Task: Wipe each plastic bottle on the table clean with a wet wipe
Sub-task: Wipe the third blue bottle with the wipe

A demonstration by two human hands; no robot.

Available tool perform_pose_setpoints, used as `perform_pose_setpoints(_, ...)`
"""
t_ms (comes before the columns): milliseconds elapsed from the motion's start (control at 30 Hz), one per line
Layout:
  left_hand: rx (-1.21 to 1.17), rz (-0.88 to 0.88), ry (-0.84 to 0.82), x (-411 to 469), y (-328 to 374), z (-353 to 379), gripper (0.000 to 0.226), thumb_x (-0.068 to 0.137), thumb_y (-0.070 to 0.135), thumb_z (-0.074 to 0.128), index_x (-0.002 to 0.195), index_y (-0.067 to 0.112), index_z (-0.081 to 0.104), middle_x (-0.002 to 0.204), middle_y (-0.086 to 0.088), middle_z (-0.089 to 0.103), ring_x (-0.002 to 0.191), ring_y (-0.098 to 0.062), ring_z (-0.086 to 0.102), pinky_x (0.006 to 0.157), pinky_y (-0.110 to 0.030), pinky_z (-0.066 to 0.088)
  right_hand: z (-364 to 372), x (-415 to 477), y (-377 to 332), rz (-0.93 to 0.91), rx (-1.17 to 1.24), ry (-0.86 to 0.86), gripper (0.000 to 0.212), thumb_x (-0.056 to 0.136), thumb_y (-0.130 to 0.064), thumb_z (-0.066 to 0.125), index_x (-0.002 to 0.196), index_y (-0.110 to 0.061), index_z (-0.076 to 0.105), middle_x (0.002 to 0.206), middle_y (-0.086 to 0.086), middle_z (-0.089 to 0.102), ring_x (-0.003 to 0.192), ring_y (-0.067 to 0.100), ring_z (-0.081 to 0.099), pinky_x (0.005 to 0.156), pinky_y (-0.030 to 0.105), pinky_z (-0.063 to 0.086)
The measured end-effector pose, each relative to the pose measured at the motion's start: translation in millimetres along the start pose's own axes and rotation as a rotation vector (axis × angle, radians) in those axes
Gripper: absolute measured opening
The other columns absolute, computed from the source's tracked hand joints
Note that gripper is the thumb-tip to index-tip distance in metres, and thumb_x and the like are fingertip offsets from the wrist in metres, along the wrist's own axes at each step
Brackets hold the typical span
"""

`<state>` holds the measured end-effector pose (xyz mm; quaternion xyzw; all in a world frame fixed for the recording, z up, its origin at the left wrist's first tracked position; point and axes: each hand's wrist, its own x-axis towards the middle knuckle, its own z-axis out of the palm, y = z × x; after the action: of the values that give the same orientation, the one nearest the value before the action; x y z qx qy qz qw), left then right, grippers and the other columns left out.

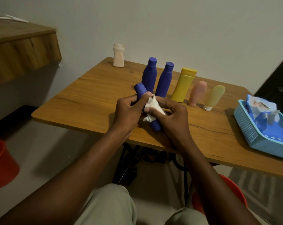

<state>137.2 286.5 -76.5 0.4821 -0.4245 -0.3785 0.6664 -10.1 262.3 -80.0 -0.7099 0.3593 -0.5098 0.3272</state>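
Note:
My left hand [127, 111] grips a blue plastic bottle [141, 90] near its cap, tilted above the wooden table [88, 101]. My right hand [173, 117] holds a crumpled white wet wipe [153, 105] against the bottle's middle; the bottle's lower end sticks out below my hands. Behind them stand two more blue bottles [149, 75] [165, 79], a yellow bottle [183, 85], a pink tube [197, 93] and a pale yellow tube [213, 97]. A small cream bottle [118, 56] stands at the table's far edge.
A light blue basket [244, 125] with a wet-wipe packet [259, 108] sits at the table's right edge. A red bucket [2, 163] stands on the floor at left. A wooden counter [22, 46] juts out at upper left. I sit on a red stool [235, 190].

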Motion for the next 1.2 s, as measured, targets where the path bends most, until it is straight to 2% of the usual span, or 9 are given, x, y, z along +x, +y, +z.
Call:
perform_pose_setpoints(133,0.005,-0.010,-0.005,0,1,0,0.029,0.096,0.035,0.073,0.100,0.007,0.079,0.088,-0.007,0.080,0.085,-0.021,0.079,0.070,-0.033,0.063,0,2,3,0.009,0.022,-0.027,0.046,0.082,-0.039,0.086,0.123,-0.021,0.074,0.119,-0.005,0.075,0.113,0.017,0.070,0.092,0.052,0.058)
perform_pose_setpoints(233,0.006,0.011,-0.023,2,0,-1,0.030,0.096,0.034,0.073,0.100,0.005,0.079,0.088,-0.010,0.079,0.088,-0.024,0.078,0.079,-0.040,0.064,-2,3,3,-0.023,0.063,0.037,0.024,0.093,-0.030,0.076,0.112,-0.015,0.078,0.101,0.001,0.079,0.094,0.024,0.074,0.081,0.056,0.058)
perform_pose_setpoints(333,-0.024,0.019,-0.026,0,0,0,0.031,0.097,0.029,0.072,0.100,-0.001,0.076,0.091,-0.011,0.079,0.088,-0.019,0.077,0.074,-0.031,0.063,-4,1,3,-0.008,0.076,0.114,0.022,0.098,-0.030,0.069,0.099,-0.010,0.080,0.087,0.004,0.079,0.079,0.028,0.073,0.072,0.059,0.057)
perform_pose_setpoints(633,0.005,-0.003,-0.011,-2,4,-1,0.028,0.095,0.038,0.073,0.100,0.011,0.079,0.090,-0.003,0.080,0.089,-0.016,0.078,0.075,-0.034,0.064,0,0,1,0.007,0.040,-0.022,0.040,0.082,-0.034,0.086,0.118,-0.019,0.076,0.114,-0.006,0.076,0.111,0.014,0.069,0.093,0.041,0.059)
perform_pose_setpoints(733,-0.026,0.011,-0.035,-2,3,-1,0.028,0.096,0.034,0.073,0.103,0.008,0.079,0.093,-0.007,0.080,0.092,-0.019,0.077,0.075,-0.034,0.063,-1,0,-2,0.005,0.122,0.037,0.020,0.093,-0.028,0.076,0.105,-0.013,0.079,0.096,0.002,0.079,0.091,0.025,0.074,0.080,0.049,0.059)
perform_pose_setpoints(833,-0.047,0.008,-0.037,-3,3,1,0.030,0.097,0.030,0.073,0.105,0.002,0.076,0.098,-0.009,0.079,0.095,-0.018,0.077,0.072,-0.027,0.061,-4,1,3,0.056,0.151,0.116,0.027,0.099,-0.031,0.068,0.093,-0.007,0.079,0.086,0.011,0.077,0.082,0.039,0.069,0.074,0.057,0.055)
perform_pose_setpoints(933,-0.042,0.015,-0.025,-3,3,1,0.029,0.096,0.031,0.073,0.101,0.002,0.076,0.094,-0.008,0.079,0.091,-0.018,0.077,0.070,-0.026,0.061,-5,-1,-1,0.098,0.219,0.049,0.026,0.096,-0.031,0.071,0.096,-0.007,0.079,0.090,0.014,0.078,0.086,0.039,0.071,0.075,0.054,0.056)
perform_pose_setpoints(1033,-0.015,0.014,0.003,-1,3,-2,0.032,0.096,0.035,0.073,0.098,0.003,0.077,0.090,-0.009,0.079,0.089,-0.019,0.078,0.073,-0.032,0.064,-4,-4,-8,0.094,0.226,-0.098,0.032,0.085,-0.018,0.082,0.115,-0.011,0.076,0.105,0.004,0.079,0.098,0.021,0.074,0.079,0.031,0.059)
perform_pose_setpoints(1200,-0.026,0.019,-0.017,-1,4,-1,0.027,0.096,0.033,0.073,0.103,0.007,0.078,0.094,-0.006,0.080,0.093,-0.016,0.077,0.075,-0.030,0.064,-6,-2,-2,0.119,0.241,-0.104,0.035,0.088,-0.019,0.080,0.122,-0.011,0.073,0.107,0.006,0.078,0.101,0.026,0.074,0.087,0.039,0.061)
